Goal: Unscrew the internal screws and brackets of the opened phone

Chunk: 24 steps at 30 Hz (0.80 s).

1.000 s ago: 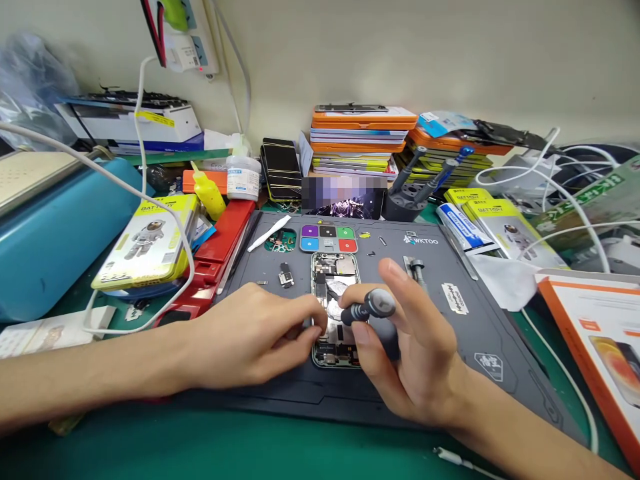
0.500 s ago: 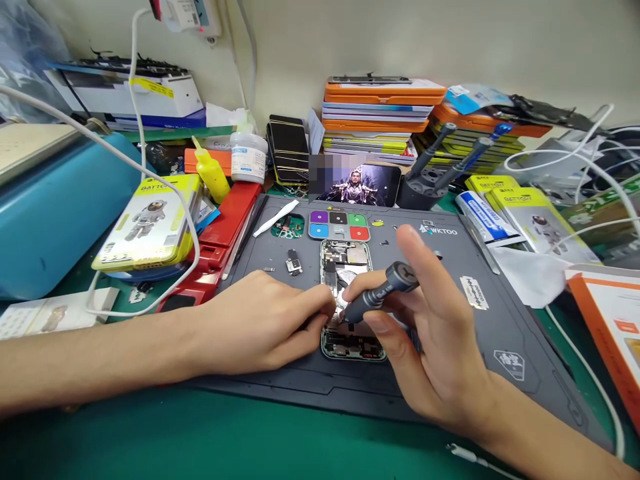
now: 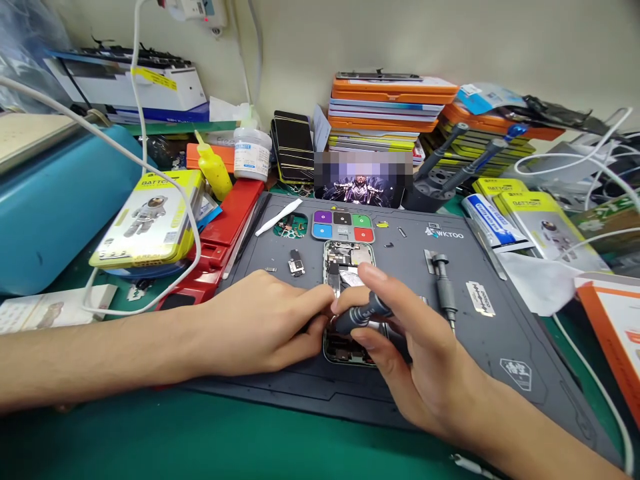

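An opened phone (image 3: 345,255) lies on the dark grey work mat (image 3: 280,377), its inner parts exposed. My right hand (image 3: 425,340) grips a dark screwdriver (image 3: 357,317), which slants over the lower half of the phone; its tip is hidden. My left hand (image 3: 275,323) is closed at the phone's left edge, close to the screwdriver's lower end. Whatever its fingertips pinch is out of sight. To the right of my right hand, a second screwdriver (image 3: 445,293) lies on the mat.
Behind the phone are a coloured tray (image 3: 343,227), a white pry tool (image 3: 279,217) and a propped-up phone with a lit screen (image 3: 357,190). A small metal part (image 3: 296,263) lies left. Battery boxes (image 3: 150,217), a screwdriver stand (image 3: 433,190) and cables surround the mat.
My right hand has moved down and left, its raised finger lowering toward the screwdriver handle. The second screwdriver has come into view. My left hand stays at the phone's edge.
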Each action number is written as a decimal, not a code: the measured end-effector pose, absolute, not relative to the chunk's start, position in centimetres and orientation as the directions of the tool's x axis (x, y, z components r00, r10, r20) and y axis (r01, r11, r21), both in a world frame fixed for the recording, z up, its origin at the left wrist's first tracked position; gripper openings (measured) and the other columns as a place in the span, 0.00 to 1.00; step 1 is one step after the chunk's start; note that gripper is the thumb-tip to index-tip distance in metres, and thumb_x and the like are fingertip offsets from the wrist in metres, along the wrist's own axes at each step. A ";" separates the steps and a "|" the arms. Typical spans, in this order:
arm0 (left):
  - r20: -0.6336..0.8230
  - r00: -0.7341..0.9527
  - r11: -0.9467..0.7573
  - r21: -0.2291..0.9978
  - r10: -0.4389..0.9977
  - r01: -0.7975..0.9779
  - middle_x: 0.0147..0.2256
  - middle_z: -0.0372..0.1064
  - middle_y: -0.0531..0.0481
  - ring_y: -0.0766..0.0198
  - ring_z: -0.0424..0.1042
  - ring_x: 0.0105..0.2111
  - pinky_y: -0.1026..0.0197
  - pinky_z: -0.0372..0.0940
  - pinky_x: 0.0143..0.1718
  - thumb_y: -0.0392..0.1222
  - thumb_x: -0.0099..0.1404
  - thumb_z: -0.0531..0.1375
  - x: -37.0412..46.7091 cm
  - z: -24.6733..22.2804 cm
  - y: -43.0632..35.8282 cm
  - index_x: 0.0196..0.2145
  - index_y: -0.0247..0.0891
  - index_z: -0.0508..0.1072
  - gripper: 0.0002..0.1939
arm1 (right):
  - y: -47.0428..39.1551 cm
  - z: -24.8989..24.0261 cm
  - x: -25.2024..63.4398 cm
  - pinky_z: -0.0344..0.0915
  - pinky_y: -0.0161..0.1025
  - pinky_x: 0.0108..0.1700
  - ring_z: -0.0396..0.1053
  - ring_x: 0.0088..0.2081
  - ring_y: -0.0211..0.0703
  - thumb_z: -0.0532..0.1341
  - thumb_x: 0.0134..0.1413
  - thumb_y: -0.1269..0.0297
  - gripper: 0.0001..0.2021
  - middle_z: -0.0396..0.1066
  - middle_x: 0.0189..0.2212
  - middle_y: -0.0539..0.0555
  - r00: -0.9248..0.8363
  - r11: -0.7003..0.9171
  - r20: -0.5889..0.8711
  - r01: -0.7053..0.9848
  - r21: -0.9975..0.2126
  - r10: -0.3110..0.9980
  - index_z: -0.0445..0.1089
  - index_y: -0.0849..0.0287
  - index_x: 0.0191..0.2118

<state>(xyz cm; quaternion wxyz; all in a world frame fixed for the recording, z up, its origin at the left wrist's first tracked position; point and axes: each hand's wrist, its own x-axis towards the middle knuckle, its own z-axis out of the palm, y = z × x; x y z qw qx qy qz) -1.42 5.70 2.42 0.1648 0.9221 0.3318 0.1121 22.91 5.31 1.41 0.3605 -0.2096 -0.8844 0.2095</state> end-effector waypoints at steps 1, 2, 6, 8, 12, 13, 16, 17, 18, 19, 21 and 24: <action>0.107 0.757 -0.732 0.374 0.645 0.570 0.28 0.75 0.57 0.61 0.75 0.22 0.57 0.56 0.23 0.37 0.75 0.51 -1.4 2.4 5.7 0.40 0.44 0.60 0.04 | 5.3 1.5 22.9 0.83 0.40 0.53 0.78 0.60 0.47 0.60 0.67 0.80 0.47 0.74 0.64 0.56 -0.651 0.829 0.558 0.212 -0.517 0.515 0.36 0.45 0.81; 0.119 0.759 -0.738 0.369 0.640 0.565 0.28 0.75 0.57 0.61 0.75 0.22 0.57 0.56 0.23 0.37 0.75 0.51 -1.5 2.3 5.7 0.40 0.44 0.60 0.04 | 5.3 1.5 22.8 0.83 0.40 0.53 0.79 0.59 0.47 0.60 0.67 0.80 0.46 0.76 0.62 0.55 -0.650 0.832 0.563 0.208 -0.515 0.510 0.37 0.45 0.80; 0.128 0.758 -0.742 0.362 0.639 0.564 0.28 0.76 0.57 0.61 0.76 0.22 0.57 0.57 0.23 0.37 0.75 0.52 -1.5 2.3 5.7 0.39 0.44 0.61 0.04 | 5.3 1.6 22.9 0.82 0.38 0.54 0.77 0.61 0.45 0.58 0.67 0.82 0.45 0.74 0.65 0.55 -0.655 0.824 0.556 0.190 -0.533 0.511 0.39 0.47 0.80; 0.125 0.756 -0.737 0.369 0.642 0.566 0.28 0.76 0.57 0.61 0.77 0.23 0.58 0.57 0.23 0.36 0.74 0.52 -1.5 2.3 5.8 0.39 0.44 0.60 0.04 | 5.4 1.4 23.1 0.82 0.37 0.55 0.73 0.66 0.44 0.57 0.67 0.83 0.44 0.69 0.70 0.57 -0.659 0.818 0.552 0.173 -0.549 0.510 0.39 0.48 0.80; 0.133 0.758 -0.742 0.369 0.638 0.560 0.28 0.76 0.57 0.61 0.77 0.24 0.58 0.56 0.23 0.36 0.74 0.52 -1.5 2.4 5.8 0.39 0.44 0.61 0.04 | 5.5 1.3 23.3 0.79 0.36 0.59 0.70 0.69 0.41 0.55 0.67 0.84 0.42 0.68 0.70 0.61 -0.675 0.824 0.562 0.123 -0.552 0.477 0.42 0.54 0.79; 0.134 0.759 -0.744 0.365 0.637 0.560 0.28 0.76 0.56 0.61 0.77 0.24 0.58 0.56 0.23 0.36 0.74 0.52 -1.5 2.3 5.8 0.40 0.44 0.61 0.04 | 5.5 1.3 23.2 0.78 0.37 0.60 0.70 0.69 0.41 0.56 0.67 0.84 0.41 0.68 0.70 0.61 -0.677 0.826 0.563 0.119 -0.550 0.473 0.42 0.55 0.79; 0.123 0.762 -0.747 0.345 0.636 0.568 0.27 0.76 0.56 0.61 0.75 0.23 0.58 0.53 0.23 0.37 0.75 0.52 -1.5 2.3 5.8 0.40 0.43 0.62 0.03 | 5.5 1.6 23.0 0.79 0.40 0.60 0.73 0.65 0.42 0.57 0.67 0.83 0.42 0.72 0.67 0.58 -0.669 0.828 0.564 0.143 -0.542 0.485 0.43 0.50 0.79; 0.115 0.762 -0.747 0.339 0.637 0.572 0.27 0.76 0.56 0.61 0.74 0.22 0.58 0.52 0.22 0.37 0.75 0.52 -1.5 2.3 5.8 0.41 0.43 0.62 0.03 | 5.5 1.7 22.9 0.80 0.40 0.59 0.75 0.63 0.43 0.57 0.67 0.82 0.42 0.74 0.65 0.57 -0.667 0.828 0.564 0.149 -0.540 0.487 0.44 0.48 0.79; 0.105 0.764 -0.746 0.334 0.636 0.575 0.27 0.75 0.56 0.61 0.74 0.21 0.57 0.50 0.21 0.37 0.75 0.52 -1.5 2.3 5.8 0.41 0.43 0.62 0.03 | 5.5 1.8 22.8 0.81 0.40 0.57 0.77 0.60 0.43 0.58 0.67 0.82 0.41 0.76 0.62 0.56 -0.667 0.828 0.562 0.152 -0.540 0.489 0.45 0.47 0.79; 0.097 0.767 -0.747 0.332 0.634 0.576 0.26 0.75 0.56 0.60 0.73 0.21 0.57 0.49 0.21 0.37 0.75 0.52 -1.5 2.3 5.8 0.41 0.43 0.62 0.02 | 5.5 1.9 22.8 0.81 0.39 0.55 0.78 0.58 0.42 0.58 0.67 0.81 0.41 0.78 0.59 0.54 -0.671 0.828 0.558 0.152 -0.540 0.488 0.46 0.47 0.78; 0.084 0.772 -0.748 0.330 0.630 0.575 0.26 0.75 0.56 0.60 0.73 0.21 0.56 0.47 0.20 0.38 0.75 0.52 -1.5 2.3 5.8 0.41 0.43 0.62 0.02 | 5.5 2.0 22.7 0.80 0.37 0.56 0.78 0.58 0.40 0.57 0.68 0.81 0.39 0.78 0.58 0.54 -0.676 0.831 0.556 0.156 -0.534 0.484 0.48 0.49 0.78; 0.082 0.768 -0.746 0.324 0.635 0.582 0.27 0.76 0.55 0.60 0.74 0.22 0.57 0.49 0.21 0.38 0.75 0.51 -1.5 2.3 5.9 0.40 0.43 0.61 0.03 | 5.5 2.0 22.9 0.70 0.33 0.67 0.70 0.67 0.36 0.57 0.68 0.83 0.39 0.72 0.67 0.57 -0.673 0.847 0.566 0.179 -0.501 0.477 0.46 0.55 0.78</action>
